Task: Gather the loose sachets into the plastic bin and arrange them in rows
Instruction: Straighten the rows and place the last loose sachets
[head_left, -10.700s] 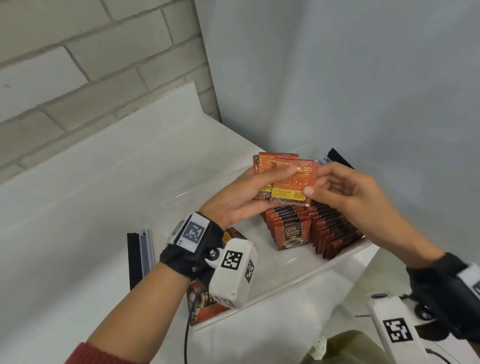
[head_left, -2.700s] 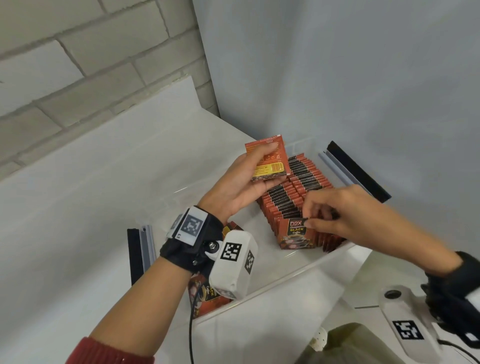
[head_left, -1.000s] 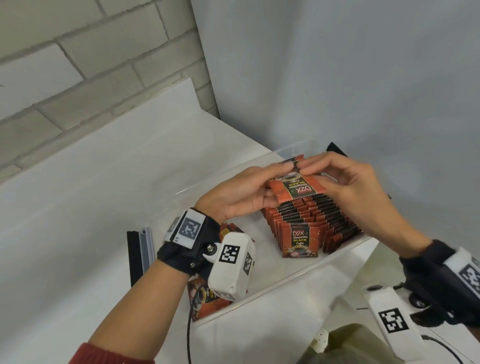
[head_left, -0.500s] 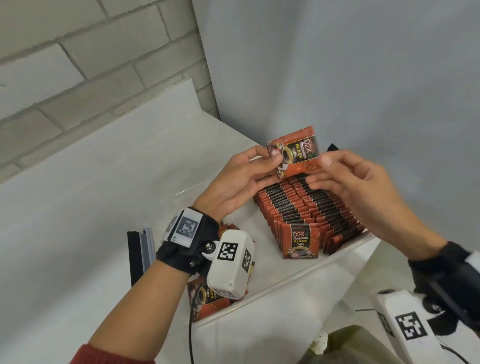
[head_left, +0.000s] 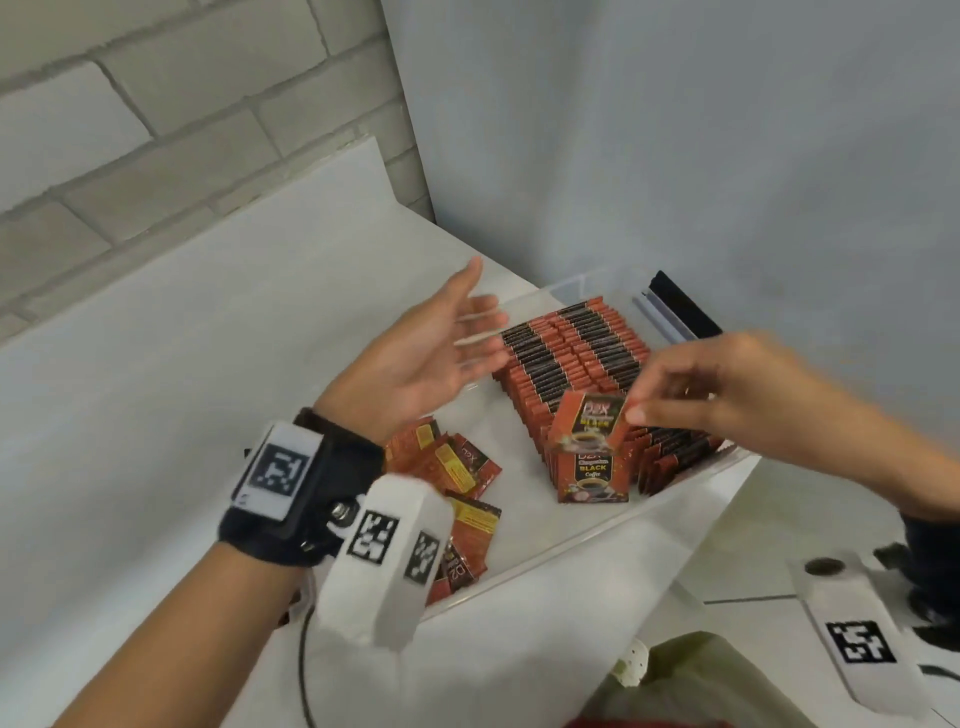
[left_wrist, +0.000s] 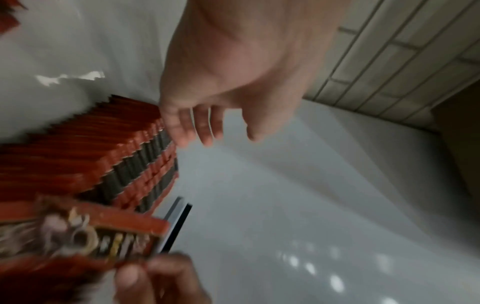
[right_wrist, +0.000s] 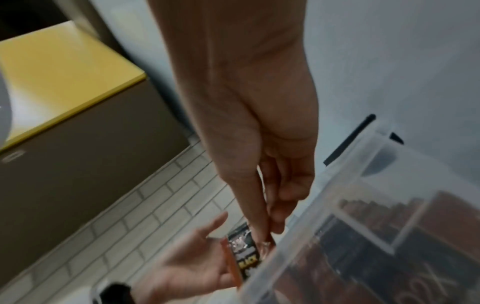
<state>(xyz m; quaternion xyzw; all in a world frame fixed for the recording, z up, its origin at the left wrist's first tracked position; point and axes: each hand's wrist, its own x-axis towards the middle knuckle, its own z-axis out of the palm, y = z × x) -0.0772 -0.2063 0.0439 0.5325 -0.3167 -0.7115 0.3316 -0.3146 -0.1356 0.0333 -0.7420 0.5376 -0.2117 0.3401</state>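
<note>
A clear plastic bin (head_left: 597, 535) holds two tight rows of red-and-black sachets (head_left: 571, 353) standing on edge. My right hand (head_left: 634, 410) pinches one sachet (head_left: 587, 421) by its top corner, just above the front sachet of the near row (head_left: 592, 475). My left hand (head_left: 483, 317) hovers open and empty, palm up, over the bin's left part. Several loose sachets (head_left: 457, 467) lie flat in the bin under my left wrist. The right wrist view shows the pinched sachet (right_wrist: 244, 253) beside the bin wall (right_wrist: 363, 205).
A black and grey strip (head_left: 680, 312) lies behind the bin against the grey wall. The bin sits on a white counter (head_left: 208, 338) in a corner below a brick wall. An olive-green thing (head_left: 701, 680) is at the bottom edge. A yellow-topped cabinet (right_wrist: 64, 72) stands off to the side.
Both hands held the sachet up over the rows. Now my left hand has let go and drawn back open, and my right hand has brought the sachet down to the row's front.
</note>
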